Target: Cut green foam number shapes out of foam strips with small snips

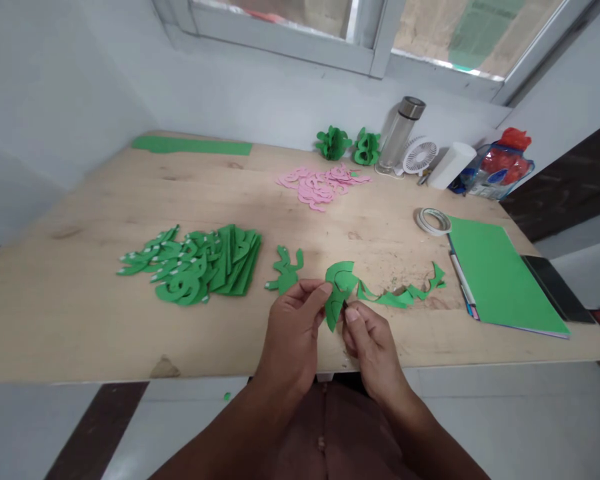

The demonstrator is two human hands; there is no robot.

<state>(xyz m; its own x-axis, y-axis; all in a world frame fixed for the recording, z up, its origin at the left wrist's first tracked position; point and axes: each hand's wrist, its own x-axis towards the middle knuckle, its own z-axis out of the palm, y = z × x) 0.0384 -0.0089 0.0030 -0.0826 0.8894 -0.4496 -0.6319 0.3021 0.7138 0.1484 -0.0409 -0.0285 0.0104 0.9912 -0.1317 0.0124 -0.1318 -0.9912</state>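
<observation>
Left fingers (317, 301) pinch green paper (337, 297); right fingers (359, 327) grip a dark tool (345, 305).

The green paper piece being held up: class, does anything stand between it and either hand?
Nothing visible stands between the left hand and the green paper piece, which it pinches directly. Between the right hand and the paper's edge is a small dark tool, too hidden to identify.

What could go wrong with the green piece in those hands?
The green piece looks thin, so it might tear where the left hand pinches it. The small dark thing in the right hand might nick a finger if it's sharp, though I can't tell what it is. The loose scraps lie close by and could get knocked off the table.
</observation>
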